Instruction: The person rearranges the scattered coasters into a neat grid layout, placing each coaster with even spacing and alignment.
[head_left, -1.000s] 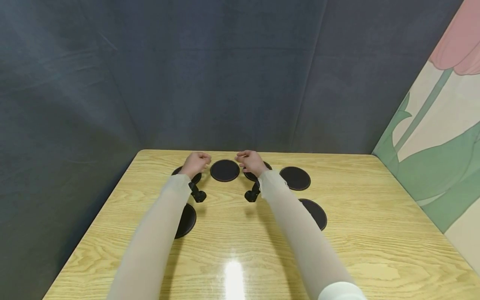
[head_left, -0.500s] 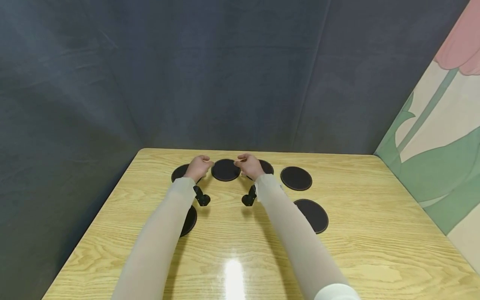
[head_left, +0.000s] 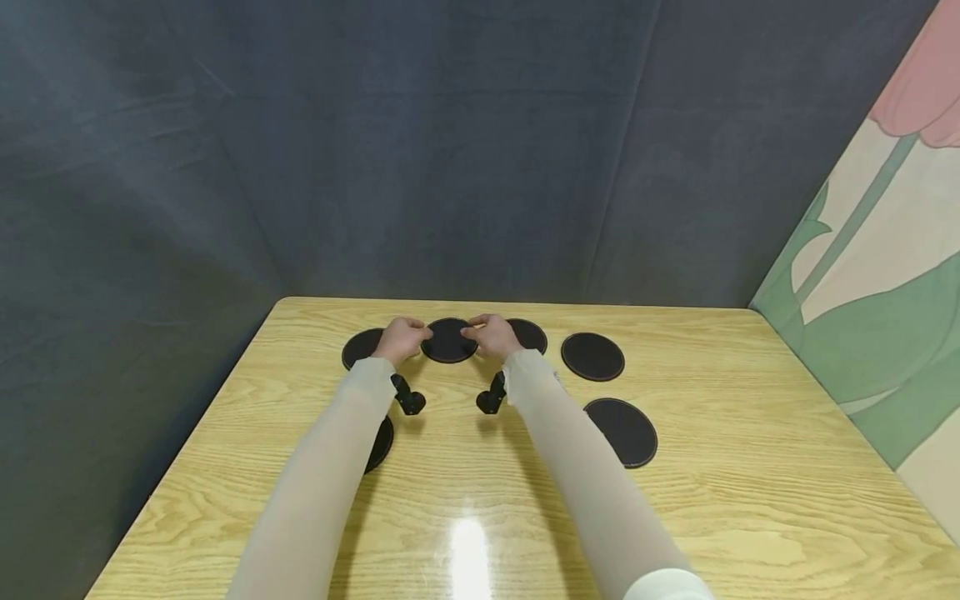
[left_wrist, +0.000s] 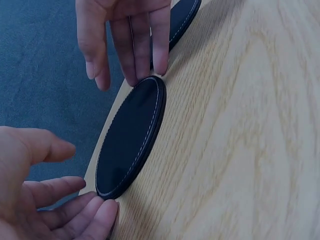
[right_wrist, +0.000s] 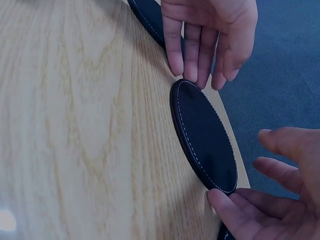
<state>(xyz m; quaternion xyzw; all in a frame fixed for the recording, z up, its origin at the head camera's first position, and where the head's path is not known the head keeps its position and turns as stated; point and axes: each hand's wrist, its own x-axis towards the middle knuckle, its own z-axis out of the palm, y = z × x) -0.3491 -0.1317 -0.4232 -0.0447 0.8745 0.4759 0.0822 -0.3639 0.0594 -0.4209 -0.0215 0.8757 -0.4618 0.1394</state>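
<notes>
A round black coaster (head_left: 448,340) with pale stitching round its rim lies flat near the table's back edge, between my two hands. My left hand (head_left: 402,339) touches its left edge with extended fingertips, thumb raised off it. From the opposite side, the fingertips of my right hand (head_left: 493,335) meet the right edge, thumb also lifted. Both wrist views show the coaster (left_wrist: 131,137) framed by the two hands, its top face uncovered. Partly behind the left hand is another black coaster (head_left: 360,345), and one more coaster (head_left: 531,335) shows beyond the right hand.
More black coasters lie on the wooden table (head_left: 465,475): one at right (head_left: 593,357), a coaster (head_left: 628,433) beside the right sleeve, and a coaster (head_left: 382,442) half under the left sleeve. A dark curtain (head_left: 450,167) hangs behind. A floral panel (head_left: 885,292) stands right.
Both hands have come down and inward, from hovering on either side of the middle coaster to touching its edges. The coasters have stayed in their places.
</notes>
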